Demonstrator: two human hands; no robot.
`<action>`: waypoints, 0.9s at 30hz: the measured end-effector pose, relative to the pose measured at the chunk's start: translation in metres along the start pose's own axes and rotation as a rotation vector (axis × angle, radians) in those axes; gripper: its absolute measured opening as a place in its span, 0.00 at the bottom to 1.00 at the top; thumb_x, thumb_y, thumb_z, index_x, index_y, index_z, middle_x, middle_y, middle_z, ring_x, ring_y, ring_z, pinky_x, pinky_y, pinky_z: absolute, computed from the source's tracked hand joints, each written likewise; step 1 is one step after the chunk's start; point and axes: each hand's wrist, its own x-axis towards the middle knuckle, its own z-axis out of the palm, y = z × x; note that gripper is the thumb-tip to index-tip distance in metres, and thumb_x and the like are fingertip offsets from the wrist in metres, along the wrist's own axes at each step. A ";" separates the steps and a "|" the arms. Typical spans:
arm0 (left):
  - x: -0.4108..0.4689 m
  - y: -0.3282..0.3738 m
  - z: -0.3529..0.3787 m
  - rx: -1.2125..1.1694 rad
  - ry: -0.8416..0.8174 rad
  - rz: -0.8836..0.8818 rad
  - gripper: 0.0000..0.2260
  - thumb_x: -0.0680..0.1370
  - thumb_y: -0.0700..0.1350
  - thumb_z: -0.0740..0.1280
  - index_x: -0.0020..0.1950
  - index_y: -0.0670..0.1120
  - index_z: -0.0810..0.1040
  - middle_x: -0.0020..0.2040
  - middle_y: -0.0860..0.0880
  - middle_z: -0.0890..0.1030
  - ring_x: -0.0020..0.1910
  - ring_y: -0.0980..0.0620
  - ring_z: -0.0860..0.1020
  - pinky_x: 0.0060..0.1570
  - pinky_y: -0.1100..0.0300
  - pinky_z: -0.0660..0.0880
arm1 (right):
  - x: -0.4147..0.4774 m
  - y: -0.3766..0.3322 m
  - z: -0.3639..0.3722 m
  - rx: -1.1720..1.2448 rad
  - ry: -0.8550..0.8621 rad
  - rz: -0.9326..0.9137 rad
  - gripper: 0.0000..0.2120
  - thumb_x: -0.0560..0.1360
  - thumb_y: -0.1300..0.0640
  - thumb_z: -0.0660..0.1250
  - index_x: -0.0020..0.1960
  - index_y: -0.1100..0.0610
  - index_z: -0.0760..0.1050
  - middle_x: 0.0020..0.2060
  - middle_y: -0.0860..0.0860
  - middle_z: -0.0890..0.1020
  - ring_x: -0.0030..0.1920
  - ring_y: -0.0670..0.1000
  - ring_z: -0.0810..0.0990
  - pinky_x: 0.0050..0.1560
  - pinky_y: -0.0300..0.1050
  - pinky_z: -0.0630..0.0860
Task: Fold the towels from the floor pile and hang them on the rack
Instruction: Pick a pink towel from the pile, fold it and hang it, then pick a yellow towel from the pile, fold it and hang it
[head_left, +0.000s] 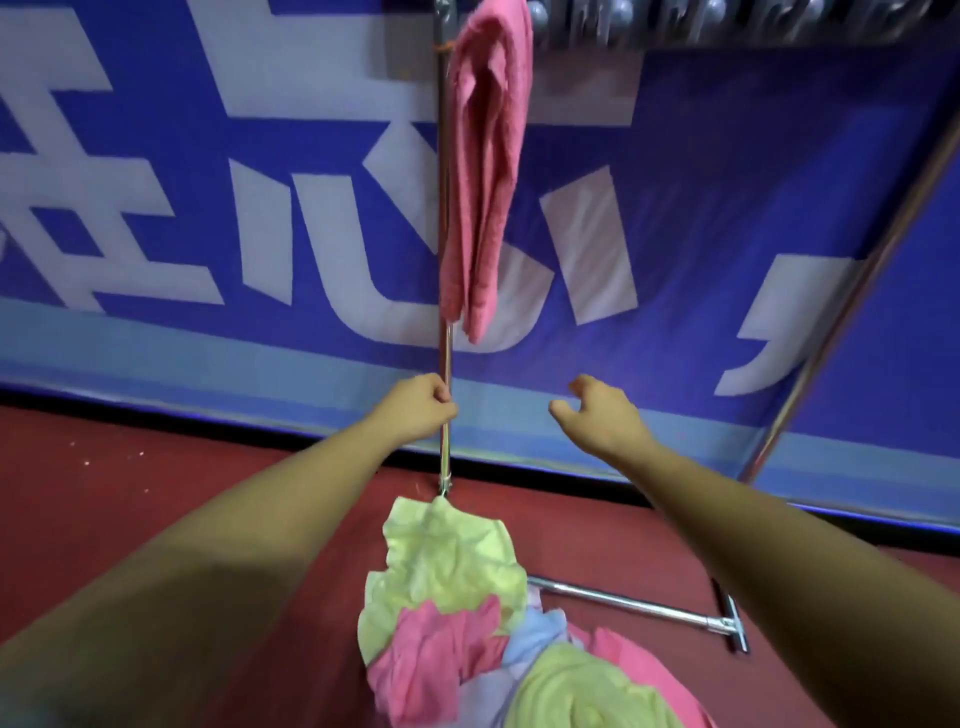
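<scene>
Crumpled towels, pink, yellow-green and pale blue, lie heaped on the red floor at the foot of the rack. Above them, the left hand is fisted around the rack's upright pole, while the right hand hovers beside it, fingers spread and curled, gripping nothing. One folded pink towel hangs from the top bar, against a blue banner.

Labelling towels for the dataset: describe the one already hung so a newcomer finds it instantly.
Start at the blue banner with big white characters along the wall; in front of it stands the rack's upright metal pole. The pink towel hangs folded from the rack's top, draping beside that pole. It is the only towel off the floor; the rest lie crumpled in the floor pile.
</scene>
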 end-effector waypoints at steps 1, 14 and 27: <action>-0.006 -0.008 0.020 0.016 -0.042 -0.015 0.02 0.74 0.43 0.69 0.45 0.46 0.79 0.42 0.47 0.82 0.46 0.44 0.81 0.45 0.57 0.74 | -0.007 0.013 0.015 -0.013 -0.033 0.032 0.25 0.77 0.45 0.64 0.69 0.59 0.73 0.62 0.59 0.80 0.64 0.61 0.77 0.66 0.55 0.73; -0.065 -0.097 0.241 0.025 -0.470 -0.178 0.09 0.76 0.43 0.65 0.50 0.39 0.81 0.53 0.42 0.83 0.55 0.44 0.80 0.53 0.57 0.75 | -0.095 0.179 0.180 -0.193 -0.401 0.236 0.19 0.78 0.45 0.63 0.62 0.57 0.74 0.61 0.58 0.80 0.63 0.60 0.78 0.62 0.54 0.73; -0.117 -0.166 0.408 0.143 -0.658 -0.278 0.23 0.77 0.47 0.69 0.69 0.40 0.70 0.64 0.38 0.77 0.63 0.40 0.76 0.56 0.54 0.73 | -0.140 0.278 0.290 -0.202 -0.633 0.310 0.15 0.79 0.56 0.61 0.63 0.58 0.76 0.60 0.58 0.77 0.61 0.60 0.78 0.55 0.47 0.72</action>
